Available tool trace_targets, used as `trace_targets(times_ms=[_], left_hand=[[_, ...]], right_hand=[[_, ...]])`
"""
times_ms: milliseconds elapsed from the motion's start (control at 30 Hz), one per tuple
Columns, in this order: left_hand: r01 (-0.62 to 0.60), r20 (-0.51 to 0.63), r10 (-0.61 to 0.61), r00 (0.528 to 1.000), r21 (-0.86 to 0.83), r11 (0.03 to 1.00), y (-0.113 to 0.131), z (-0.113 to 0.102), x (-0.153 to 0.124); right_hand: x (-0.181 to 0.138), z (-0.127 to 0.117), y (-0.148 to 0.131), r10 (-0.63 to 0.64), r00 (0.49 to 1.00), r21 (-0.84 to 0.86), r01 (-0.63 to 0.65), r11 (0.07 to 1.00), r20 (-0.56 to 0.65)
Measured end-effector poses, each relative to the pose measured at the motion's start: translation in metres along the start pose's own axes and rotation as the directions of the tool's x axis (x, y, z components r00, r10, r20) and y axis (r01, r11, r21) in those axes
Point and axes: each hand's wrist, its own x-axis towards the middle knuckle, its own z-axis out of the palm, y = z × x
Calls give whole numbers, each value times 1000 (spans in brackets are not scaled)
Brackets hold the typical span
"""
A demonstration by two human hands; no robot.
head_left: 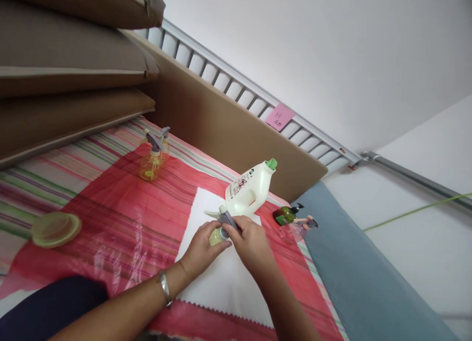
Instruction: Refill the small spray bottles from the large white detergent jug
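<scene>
A small spray bottle (217, 236) of yellowish liquid is between my hands, above a white zigzag-edged cloth (232, 282). My left hand (204, 243) is wrapped round the bottle's body. With closed fingers, my right hand (252, 242) grips the grey and white spray head (225, 216) on top. Just behind my hands stands a tilted-looking white jug (250, 186) with a green cap and a printed label. My fingers hide part of the bottle and its neck.
Two yellow spray bottles (151, 165) stand at the back left. A round lidded container (55, 229) sits at the left. To the right are a green pump bottle (284, 215) and a clear pinkish bottle (295, 231). Red plastic film (147, 203) covers striped cloth; a brown board (221, 124) stands behind.
</scene>
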Motion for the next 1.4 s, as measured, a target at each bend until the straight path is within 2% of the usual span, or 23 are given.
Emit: trace_targets(times_ms=[367, 533, 600, 767, 833, 933, 1033, 1100, 1200, 1300, 1400], left_hand=[[3, -90, 4, 996, 75, 997, 9, 1, 2], [-27, -80, 34, 996, 90, 996, 7, -1, 2], [-55, -38, 59, 998, 105, 993, 6, -5, 4], [-153, 172, 139, 975, 75, 985, 4, -14, 11], [-138, 168, 118, 979, 111, 984, 4, -13, 11], [-60, 79, 47, 996, 165, 984, 3, -9, 9], [-84, 50, 78, 996, 151, 985, 5, -6, 10], [-126, 77, 118, 990, 120, 985, 7, -9, 12], [-160, 180, 150, 972, 41, 986, 10, -16, 17], [-153, 291, 155, 944, -30, 988, 12, -21, 19], [-127, 329, 137, 934, -51, 991, 11, -19, 17]], right_hand=[[-2, 3, -7, 34, 999, -72, -36, 997, -20], [-4, 3, -7, 6, 1000, -81, -9, 997, -27], [-4, 2, -5, -15, 1000, -68, 13, 998, -17], [-3, 1, 3, -9, 1000, -42, 8, 999, -11], [-3, 1, 3, 4, 1000, -35, -4, 999, -14], [-4, 1, 0, 15, 1000, -46, -16, 999, -12], [-3, -2, -4, 6, 1000, -65, -5, 998, 15], [-2, -6, -5, -26, 998, -59, 29, 998, 59], [2, -11, -1, -81, 990, -20, 84, 996, 120], [5, -14, 5, -117, 980, 36, 112, 993, 160], [6, -13, 9, -127, 980, 72, 117, 991, 156]])
